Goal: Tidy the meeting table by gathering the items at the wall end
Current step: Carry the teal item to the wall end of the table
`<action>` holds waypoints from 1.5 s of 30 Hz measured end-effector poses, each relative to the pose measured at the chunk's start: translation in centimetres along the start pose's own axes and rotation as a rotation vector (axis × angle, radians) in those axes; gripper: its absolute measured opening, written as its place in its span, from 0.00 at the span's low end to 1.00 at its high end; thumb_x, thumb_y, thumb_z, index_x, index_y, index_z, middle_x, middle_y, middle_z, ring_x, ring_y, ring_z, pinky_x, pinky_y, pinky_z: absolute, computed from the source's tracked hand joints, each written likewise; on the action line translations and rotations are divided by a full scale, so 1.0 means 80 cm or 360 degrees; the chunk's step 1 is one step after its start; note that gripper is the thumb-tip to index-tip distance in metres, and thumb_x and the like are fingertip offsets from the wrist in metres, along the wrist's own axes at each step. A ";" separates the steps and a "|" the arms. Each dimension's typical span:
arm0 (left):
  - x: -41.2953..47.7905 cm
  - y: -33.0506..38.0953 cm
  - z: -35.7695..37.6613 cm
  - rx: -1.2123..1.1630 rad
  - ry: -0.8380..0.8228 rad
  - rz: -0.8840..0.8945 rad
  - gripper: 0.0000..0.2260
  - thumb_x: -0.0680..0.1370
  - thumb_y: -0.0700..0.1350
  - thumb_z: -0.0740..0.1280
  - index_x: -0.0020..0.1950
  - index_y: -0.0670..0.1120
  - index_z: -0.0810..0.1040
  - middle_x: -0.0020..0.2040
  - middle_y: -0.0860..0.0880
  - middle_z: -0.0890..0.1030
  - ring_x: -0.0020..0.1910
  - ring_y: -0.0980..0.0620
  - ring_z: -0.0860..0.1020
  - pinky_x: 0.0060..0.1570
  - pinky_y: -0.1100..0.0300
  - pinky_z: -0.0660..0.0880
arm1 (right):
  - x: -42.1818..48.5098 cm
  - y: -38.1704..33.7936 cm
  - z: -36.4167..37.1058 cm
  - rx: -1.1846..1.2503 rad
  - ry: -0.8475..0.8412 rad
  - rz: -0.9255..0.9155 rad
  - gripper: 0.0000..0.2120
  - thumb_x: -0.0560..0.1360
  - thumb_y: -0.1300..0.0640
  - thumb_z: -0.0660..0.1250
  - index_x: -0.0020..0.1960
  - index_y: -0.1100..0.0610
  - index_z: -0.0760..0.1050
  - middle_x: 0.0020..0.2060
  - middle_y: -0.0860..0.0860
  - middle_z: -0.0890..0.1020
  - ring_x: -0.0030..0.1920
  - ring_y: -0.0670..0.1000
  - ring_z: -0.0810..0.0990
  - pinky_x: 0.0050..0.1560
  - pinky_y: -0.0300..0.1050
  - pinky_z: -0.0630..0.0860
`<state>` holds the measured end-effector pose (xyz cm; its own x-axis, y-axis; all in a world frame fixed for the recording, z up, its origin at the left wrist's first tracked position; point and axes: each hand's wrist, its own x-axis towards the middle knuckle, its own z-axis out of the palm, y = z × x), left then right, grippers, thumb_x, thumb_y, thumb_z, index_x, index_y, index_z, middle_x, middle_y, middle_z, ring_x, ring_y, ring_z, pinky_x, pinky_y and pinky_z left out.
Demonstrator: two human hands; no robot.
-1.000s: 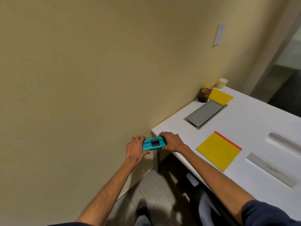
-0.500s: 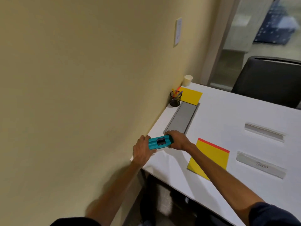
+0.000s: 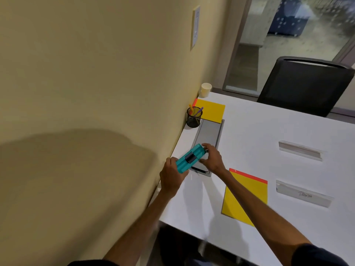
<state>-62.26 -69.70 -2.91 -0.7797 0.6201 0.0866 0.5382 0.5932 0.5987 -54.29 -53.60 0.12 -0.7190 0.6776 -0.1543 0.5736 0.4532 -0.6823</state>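
Note:
A teal case with a dark clasp (image 3: 189, 158) is held just above the wall end of the white table (image 3: 269, 135). My left hand (image 3: 172, 175) grips its near end and my right hand (image 3: 211, 159) grips its far end. Under them lies a grey flat panel (image 3: 209, 135) set along the wall side. A black mesh pen cup (image 3: 193, 117) with pens, a yellow pad (image 3: 211, 111) and a paper cup (image 3: 206, 90) stand further along the wall. Another yellow pad with a red edge (image 3: 244, 196) lies by my right forearm.
Two clear name-plate holders (image 3: 300, 150) (image 3: 303, 194) lie on the right part of the table. A black chair (image 3: 305, 85) stands at the far side. The yellow wall (image 3: 96, 93) runs along the table's left edge, with a doorway beyond.
My view has swung right and over the table. Both hands carried the teal case from beyond the table's corner to above the grey panel, and it is now tilted.

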 end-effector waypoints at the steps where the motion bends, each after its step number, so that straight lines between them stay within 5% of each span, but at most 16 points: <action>1: 0.008 0.001 0.005 0.0021 -0.0029 -0.0071 0.26 0.71 0.57 0.75 0.61 0.44 0.73 0.56 0.48 0.77 0.58 0.52 0.79 0.45 0.66 0.80 | 0.009 0.001 0.002 0.0022 -0.0011 0.0013 0.28 0.73 0.62 0.73 0.71 0.59 0.68 0.64 0.57 0.76 0.65 0.55 0.75 0.66 0.49 0.75; 9: 0.062 -0.016 0.044 -0.0163 -0.0110 -0.0362 0.27 0.73 0.43 0.75 0.69 0.44 0.70 0.65 0.47 0.74 0.67 0.49 0.74 0.62 0.55 0.78 | 0.100 0.004 0.009 0.0246 -0.0152 0.0056 0.24 0.74 0.67 0.70 0.69 0.64 0.69 0.61 0.62 0.78 0.63 0.59 0.77 0.64 0.55 0.77; 13: 0.090 -0.027 0.061 -0.0221 -0.0104 -0.0511 0.25 0.73 0.40 0.75 0.67 0.43 0.71 0.64 0.46 0.74 0.67 0.47 0.74 0.60 0.53 0.80 | 0.147 0.002 0.022 0.0232 -0.0277 0.0032 0.27 0.75 0.68 0.69 0.72 0.63 0.68 0.65 0.61 0.76 0.66 0.58 0.76 0.66 0.56 0.76; 25: 0.149 -0.027 0.104 -0.0180 -0.0169 -0.0616 0.27 0.74 0.46 0.75 0.69 0.41 0.70 0.66 0.45 0.74 0.69 0.47 0.74 0.64 0.53 0.77 | 0.246 0.014 0.045 0.0162 -0.0450 0.0093 0.29 0.75 0.69 0.67 0.74 0.60 0.65 0.70 0.61 0.73 0.70 0.58 0.73 0.66 0.57 0.76; 45: 0.159 -0.025 0.118 0.0016 -0.0282 -0.0606 0.32 0.73 0.54 0.74 0.72 0.44 0.66 0.67 0.46 0.73 0.66 0.50 0.74 0.63 0.58 0.76 | 0.257 0.042 0.050 0.0181 -0.0431 0.0140 0.27 0.78 0.65 0.66 0.75 0.61 0.63 0.73 0.59 0.69 0.72 0.59 0.70 0.70 0.57 0.72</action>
<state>-70.23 -58.21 -10.54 -0.8571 0.4337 -0.2780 0.2259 0.8015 0.5538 -68.71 -40.50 -8.21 -0.7557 0.5255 -0.3907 0.6017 0.3218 -0.7310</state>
